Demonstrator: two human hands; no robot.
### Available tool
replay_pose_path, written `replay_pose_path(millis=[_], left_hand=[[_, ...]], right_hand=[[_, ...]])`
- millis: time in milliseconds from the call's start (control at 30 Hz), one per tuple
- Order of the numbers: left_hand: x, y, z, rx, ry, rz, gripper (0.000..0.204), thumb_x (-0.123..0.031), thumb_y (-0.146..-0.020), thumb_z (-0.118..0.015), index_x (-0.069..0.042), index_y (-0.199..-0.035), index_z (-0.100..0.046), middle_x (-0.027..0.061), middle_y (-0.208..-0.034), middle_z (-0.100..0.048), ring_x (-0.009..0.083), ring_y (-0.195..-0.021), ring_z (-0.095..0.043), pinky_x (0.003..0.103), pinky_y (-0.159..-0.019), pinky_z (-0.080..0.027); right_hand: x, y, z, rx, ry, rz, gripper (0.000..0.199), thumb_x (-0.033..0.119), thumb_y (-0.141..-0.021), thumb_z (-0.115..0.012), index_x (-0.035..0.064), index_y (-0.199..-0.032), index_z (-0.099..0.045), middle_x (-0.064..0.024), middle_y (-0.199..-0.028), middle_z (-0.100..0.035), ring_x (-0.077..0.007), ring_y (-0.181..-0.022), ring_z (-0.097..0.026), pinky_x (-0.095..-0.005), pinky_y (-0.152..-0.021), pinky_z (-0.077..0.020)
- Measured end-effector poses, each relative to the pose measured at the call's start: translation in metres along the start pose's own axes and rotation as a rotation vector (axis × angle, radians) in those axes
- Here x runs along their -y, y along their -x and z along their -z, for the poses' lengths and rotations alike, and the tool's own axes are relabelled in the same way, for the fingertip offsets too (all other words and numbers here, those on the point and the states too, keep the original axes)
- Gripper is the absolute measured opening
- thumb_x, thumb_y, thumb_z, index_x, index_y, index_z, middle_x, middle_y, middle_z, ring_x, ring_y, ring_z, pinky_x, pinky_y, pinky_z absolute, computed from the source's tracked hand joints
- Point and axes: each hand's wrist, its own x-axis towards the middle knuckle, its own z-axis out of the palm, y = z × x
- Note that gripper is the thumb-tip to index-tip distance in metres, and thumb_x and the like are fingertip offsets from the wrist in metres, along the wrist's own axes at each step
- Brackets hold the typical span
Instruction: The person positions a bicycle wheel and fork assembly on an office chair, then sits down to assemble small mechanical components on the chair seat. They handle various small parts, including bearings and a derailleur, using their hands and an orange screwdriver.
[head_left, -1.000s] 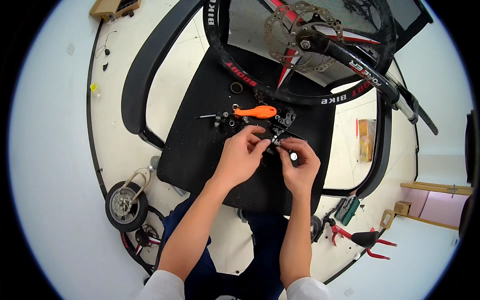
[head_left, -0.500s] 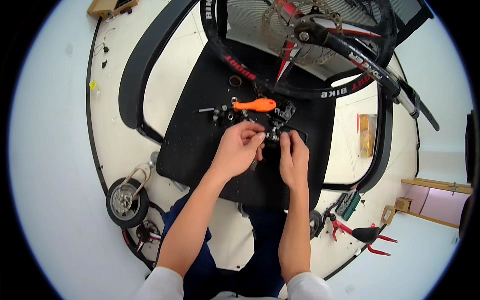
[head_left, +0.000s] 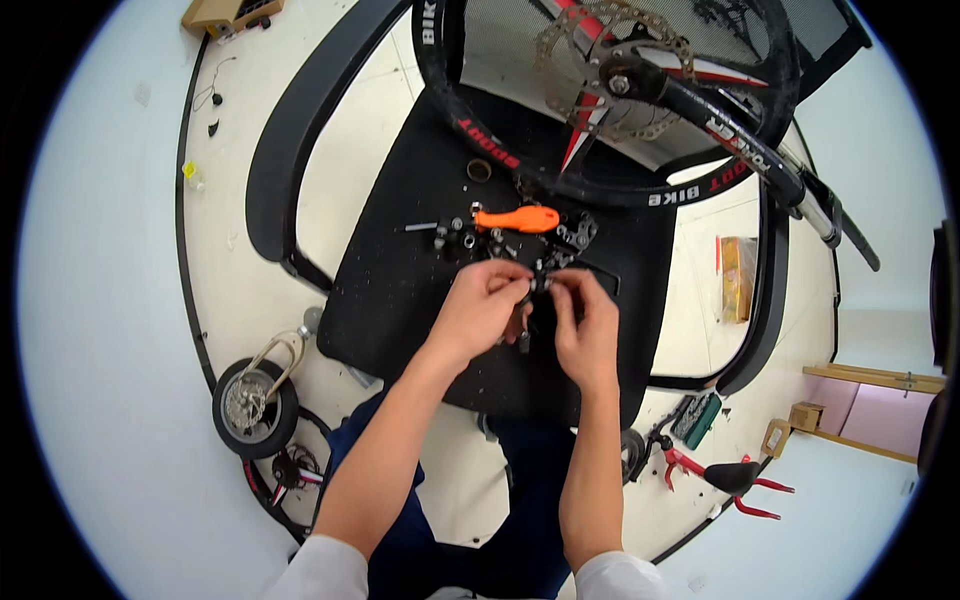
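Observation:
Above the black chair seat, my left hand is closed, thumb and fingertips pinching a small dark-and-silver metal part. From the other side, the curled thumb and fingers of my right hand close on the same part. The part's exact kind is too small to make out, and fingers cover much of it. Just beyond the hands lies an orange-handled screwdriver, its thin shaft pointing left. Around it are several small metal pieces and a dark linked metal piece.
A bicycle wheel with a brake disc and fork leans over the seat's far side. Armrests flank the seat. On the floor are a small wheel, a plastic-bagged yellow box and a red frame with a black saddle.
My hands have drawn closer together, with the right fingertips moving in onto the small metal part. The whole view has shifted slightly, while the screwdriver and loose pieces keep their places on the seat.

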Motion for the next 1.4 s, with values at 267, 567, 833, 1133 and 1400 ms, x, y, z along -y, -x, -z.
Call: replay_pose_path(millis=[267, 567, 833, 1133, 1400], left_hand=[[0.003, 0.012, -0.001, 0.106, 0.078, -0.01, 0.031, 0.0, -0.093, -0.049, 0.001, -0.123, -0.054, 0.0092, -0.09, -0.062, 0.0127, -0.071, -0.062, 0.026, -0.066, -0.052], [0.002, 0.007, -0.004, -0.197, -0.515, -0.208, 0.03, -0.022, -0.094, -0.062, 0.006, -0.084, -0.065, 0.0145, -0.071, -0.062, 0.02, -0.062, -0.062, 0.033, -0.058, -0.047], [0.002, 0.003, -0.006, -0.161, -0.442, -0.442, 0.022, -0.006, -0.093, -0.058, -0.001, -0.114, -0.06, 0.0117, -0.105, -0.067, 0.0184, -0.094, -0.065, 0.028, -0.078, -0.051], [0.0, 0.016, -0.01, -0.055, -0.648, -0.318, 0.023, -0.008, -0.083, -0.072, 0.001, -0.104, -0.068, 0.0123, -0.099, -0.069, 0.023, -0.082, -0.067, 0.031, -0.075, -0.053], [-0.006, 0.0, -0.004, -0.036, -0.597, -0.367, 0.021, -0.009, -0.086, -0.07, 0.002, -0.104, -0.068, 0.0119, -0.094, -0.068, 0.021, -0.082, -0.067, 0.03, -0.075, -0.052]], right_hand=[[-0.002, -0.004, 0.007, -0.062, -0.398, -0.263, 0.012, 0.004, -0.095, -0.059, -0.0038, -0.102, -0.065, -0.0039, -0.078, -0.066, -0.0056, -0.06, -0.053, -0.02, -0.053, -0.042], [-0.001, 0.004, 0.007, 0.065, -0.492, -0.262, 0.012, -0.001, -0.094, -0.059, -0.0056, -0.103, -0.064, -0.0072, -0.08, -0.066, -0.0096, -0.065, -0.061, -0.0214, -0.054, -0.0472], [-0.009, 0.005, 0.009, 0.005, -0.593, -0.321, 0.009, -0.004, -0.089, -0.061, -0.0051, -0.098, -0.062, -0.0075, -0.08, -0.065, -0.0107, -0.068, -0.063, -0.0235, -0.06, -0.0519], [-0.008, 0.01, 0.016, -0.001, -0.606, -0.297, 0.01, -0.004, -0.089, -0.062, -0.0062, -0.099, -0.063, -0.0064, -0.076, -0.064, -0.0093, -0.064, -0.06, -0.0226, -0.056, -0.0496], [-0.007, -0.007, 0.019, -0.018, -0.533, -0.241, 0.011, -0.002, -0.09, -0.064, -0.0043, -0.101, -0.066, -0.0039, -0.076, -0.064, -0.0058, -0.061, -0.056, -0.0194, -0.051, -0.0443]])
